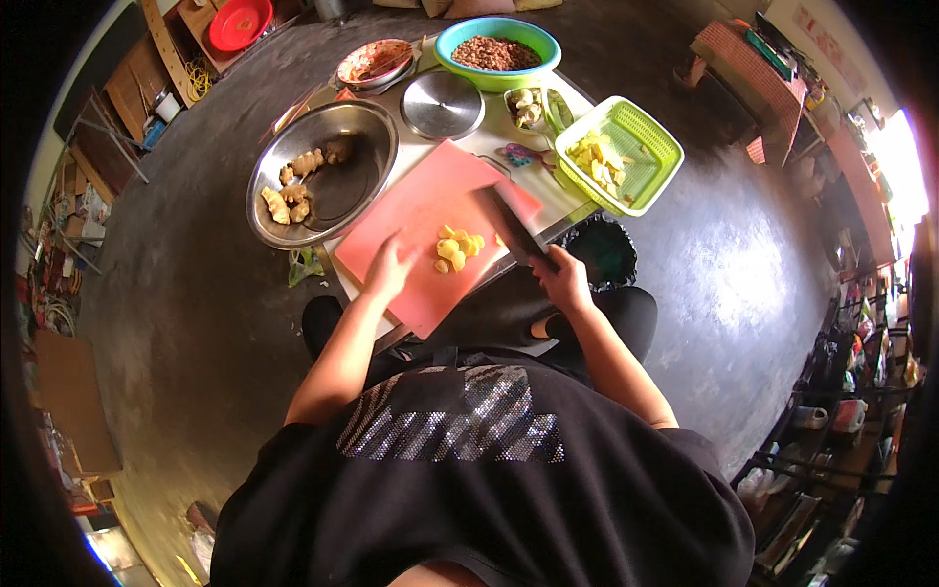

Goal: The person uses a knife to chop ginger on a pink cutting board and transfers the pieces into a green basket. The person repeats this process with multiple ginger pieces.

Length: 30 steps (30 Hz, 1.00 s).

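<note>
A pink cutting board (400, 209) lies tilted across the low table in front of me. On it sits a small heap of sliced ginger (458, 246), pale yellow. My right hand (563, 279) grips the dark handle of a cleaver (510, 220), its blade held above the board's right side and blurred. Over the left part of the board is my left hand (390, 268), blurred by motion, fingers apart with nothing seen in them. Knobby ginger roots (297, 192) rest in a steel basin (356, 183) at the left. More ginger slices (600, 161) fill part of a green basket (656, 158).
Behind the board are a steel lid (442, 105), a blue-green basin of reddish-brown beans or nuts (495, 53), and a bowl with red residue (375, 62). A peeler-like pink and blue tool (522, 154) lies near the basket. A lined bin (601, 253) stands below the right table edge.
</note>
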Each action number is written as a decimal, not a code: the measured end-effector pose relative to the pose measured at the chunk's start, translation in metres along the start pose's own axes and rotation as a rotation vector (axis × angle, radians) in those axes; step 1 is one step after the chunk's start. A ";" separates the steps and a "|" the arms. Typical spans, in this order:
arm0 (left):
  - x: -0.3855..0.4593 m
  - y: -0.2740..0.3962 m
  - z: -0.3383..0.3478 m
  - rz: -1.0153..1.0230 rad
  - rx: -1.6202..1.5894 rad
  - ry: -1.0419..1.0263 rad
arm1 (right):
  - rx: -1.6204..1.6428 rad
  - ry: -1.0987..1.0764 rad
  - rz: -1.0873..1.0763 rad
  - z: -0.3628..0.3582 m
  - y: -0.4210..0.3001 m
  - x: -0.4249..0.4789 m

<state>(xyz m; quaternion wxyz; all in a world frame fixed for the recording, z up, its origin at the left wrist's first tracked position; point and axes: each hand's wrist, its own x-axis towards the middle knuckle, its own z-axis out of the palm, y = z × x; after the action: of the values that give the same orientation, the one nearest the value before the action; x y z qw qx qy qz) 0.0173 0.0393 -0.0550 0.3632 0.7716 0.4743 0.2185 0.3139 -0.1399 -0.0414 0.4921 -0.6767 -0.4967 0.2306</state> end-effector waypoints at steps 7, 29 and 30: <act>-0.005 0.005 0.058 0.118 0.182 -0.080 | 0.283 -0.041 0.588 -0.014 0.055 -0.002; 0.034 0.035 0.076 0.229 0.055 0.041 | 0.640 -0.348 0.697 0.044 0.007 0.003; 0.036 0.041 0.075 0.303 0.062 0.081 | 0.701 -0.336 0.707 0.043 0.011 0.005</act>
<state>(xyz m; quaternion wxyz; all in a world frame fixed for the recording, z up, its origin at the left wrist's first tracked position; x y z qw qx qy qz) 0.1081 0.0335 -0.0719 0.2826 0.8357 0.3735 0.2867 0.2865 -0.1166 -0.0680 0.4950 -0.5513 -0.2031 0.6402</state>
